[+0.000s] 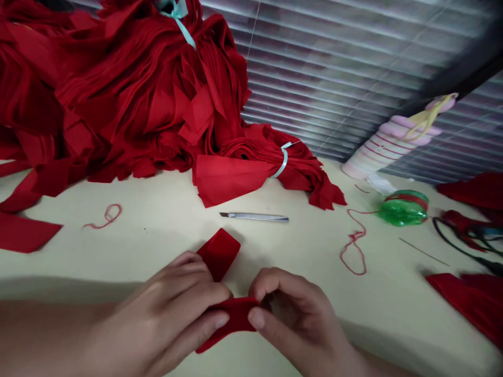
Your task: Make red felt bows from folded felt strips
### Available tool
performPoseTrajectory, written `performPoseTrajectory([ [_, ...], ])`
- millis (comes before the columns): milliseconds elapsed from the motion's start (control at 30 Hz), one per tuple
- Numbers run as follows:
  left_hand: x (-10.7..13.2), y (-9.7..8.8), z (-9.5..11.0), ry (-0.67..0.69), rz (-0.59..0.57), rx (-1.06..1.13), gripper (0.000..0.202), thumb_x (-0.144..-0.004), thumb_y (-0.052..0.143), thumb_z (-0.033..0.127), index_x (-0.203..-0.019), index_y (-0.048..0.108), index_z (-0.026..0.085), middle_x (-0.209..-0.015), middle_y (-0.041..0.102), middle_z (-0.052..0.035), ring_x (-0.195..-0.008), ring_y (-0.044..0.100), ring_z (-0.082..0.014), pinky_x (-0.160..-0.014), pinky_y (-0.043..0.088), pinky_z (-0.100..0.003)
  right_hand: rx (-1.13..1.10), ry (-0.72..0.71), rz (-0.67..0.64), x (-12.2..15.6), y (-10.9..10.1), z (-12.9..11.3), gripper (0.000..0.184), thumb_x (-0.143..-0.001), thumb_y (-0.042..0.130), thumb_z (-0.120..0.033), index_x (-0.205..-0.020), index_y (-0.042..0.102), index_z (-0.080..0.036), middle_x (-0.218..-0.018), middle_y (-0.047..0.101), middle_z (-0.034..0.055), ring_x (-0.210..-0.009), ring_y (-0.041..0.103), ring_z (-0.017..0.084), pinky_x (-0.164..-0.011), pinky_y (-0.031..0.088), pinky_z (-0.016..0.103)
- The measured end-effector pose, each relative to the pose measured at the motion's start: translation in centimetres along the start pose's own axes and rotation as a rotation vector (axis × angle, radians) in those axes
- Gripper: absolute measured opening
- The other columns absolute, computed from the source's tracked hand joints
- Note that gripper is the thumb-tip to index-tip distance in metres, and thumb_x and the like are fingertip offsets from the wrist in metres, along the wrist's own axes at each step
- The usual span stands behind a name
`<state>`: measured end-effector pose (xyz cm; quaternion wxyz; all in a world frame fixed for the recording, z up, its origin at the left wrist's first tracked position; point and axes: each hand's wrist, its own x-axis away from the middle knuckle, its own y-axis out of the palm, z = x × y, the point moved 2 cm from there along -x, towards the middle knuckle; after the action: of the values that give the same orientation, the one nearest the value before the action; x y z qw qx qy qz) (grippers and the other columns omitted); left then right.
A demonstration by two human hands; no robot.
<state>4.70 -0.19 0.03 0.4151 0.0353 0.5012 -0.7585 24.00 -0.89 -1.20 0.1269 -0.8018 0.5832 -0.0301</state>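
Both hands on 1 red fabric strip (238, 314), low and centre, over the pale table (298, 246). Left hand (168, 309) pinches it, thumb on the near face; right hand (302, 319) has the right end between thumb and fingers. A red flap (222, 251) sticks out past the left knuckles; can't tell if same piece. Craft knife (255, 216) lies just beyond the flap, blade end to the left. Behind it: small red bundle (231, 178) with a pale blue tie (282, 162), touching the big red pile (137, 94). Right side: green spool (404, 208), red thread (356, 235) trailing from it onto the table. 1 more thread piece (112, 214) at left.
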Motion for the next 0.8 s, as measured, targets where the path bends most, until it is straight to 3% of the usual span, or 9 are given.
performPoseTrajectory([
  [100, 0.63, 0.11, -0.20, -0.024, -0.003, -0.054, 0.030, -0.087, 0.050, 0.016, -0.117, 0.050, 0.019, -0.098, 0.065, -0.0059, -0.093, 0.062, -0.0181, -0.088, 0.050, -0.028, -0.004, 0.020, -0.001, 0.07, 0.10, 0.15, 0.009, -0.080, 0.060, -0.019, -0.073, 0.054, -0.019, -0.061, 0.052, -0.0031, -0.052, 0.044, 0.008, -0.046, 0.038, 0.018],
  [233, 1.01, -0.08, -0.04, 0.065, -0.022, -0.150, 0.049, -0.082, 0.062, 0.027, -0.127, 0.046, 0.016, -0.114, 0.062, -0.0116, -0.107, 0.058, -0.0240, -0.097, 0.046, -0.035, -0.032, 0.064, -0.039, 0.11, 0.22, 0.38, 0.012, -0.082, 0.060, -0.025, -0.074, 0.053, -0.019, -0.061, 0.053, -0.0022, -0.053, 0.046, 0.009, -0.048, 0.040, 0.020],
  [433, 0.36, -0.48, -0.09, 0.092, -0.027, -0.134, 0.027, -0.089, 0.052, 0.019, -0.117, 0.050, 0.018, -0.107, 0.067, -0.0059, -0.098, 0.061, -0.0192, -0.092, 0.048, -0.030, -0.087, 0.097, -0.083, 0.08, 0.30, 0.46, 0.019, -0.082, 0.061, -0.031, -0.072, 0.049, -0.020, -0.057, 0.053, -0.0031, -0.049, 0.042, 0.008, -0.046, 0.035, 0.020],
  [600, 0.82, -0.17, -0.19, 0.063, -0.008, -0.166, 0.032, -0.094, 0.050, 0.032, -0.121, 0.048, 0.017, -0.111, 0.066, -0.0074, -0.105, 0.060, -0.0171, -0.097, 0.045, -0.027, -0.139, 0.119, -0.074, 0.23, 0.23, 0.67, 0.021, -0.082, 0.063, -0.033, -0.072, 0.049, -0.020, -0.059, 0.054, -0.0023, -0.051, 0.044, 0.008, -0.047, 0.037, 0.020],
  [700, 0.81, -0.21, -0.11, 0.099, 0.014, -0.185, 0.028, -0.091, 0.053, 0.038, -0.112, 0.052, 0.019, -0.109, 0.067, -0.0065, -0.101, 0.062, -0.0173, -0.095, 0.047, -0.027, -0.158, 0.137, -0.068, 0.14, 0.27, 0.69, 0.022, -0.082, 0.063, -0.033, -0.071, 0.049, -0.019, -0.058, 0.053, -0.0026, -0.050, 0.043, 0.008, -0.046, 0.036, 0.020],
  [800, 0.78, -0.19, -0.13, 0.096, 0.035, -0.180, 0.017, -0.092, 0.054, 0.033, -0.103, 0.055, 0.021, -0.108, 0.067, -0.0043, -0.099, 0.063, -0.0161, -0.093, 0.049, -0.027, -0.160, 0.123, -0.072, 0.00, 0.32, 0.55, 0.020, -0.081, 0.063, -0.029, -0.071, 0.049, -0.019, -0.059, 0.053, -0.0028, -0.050, 0.042, 0.007, -0.047, 0.035, 0.019],
])
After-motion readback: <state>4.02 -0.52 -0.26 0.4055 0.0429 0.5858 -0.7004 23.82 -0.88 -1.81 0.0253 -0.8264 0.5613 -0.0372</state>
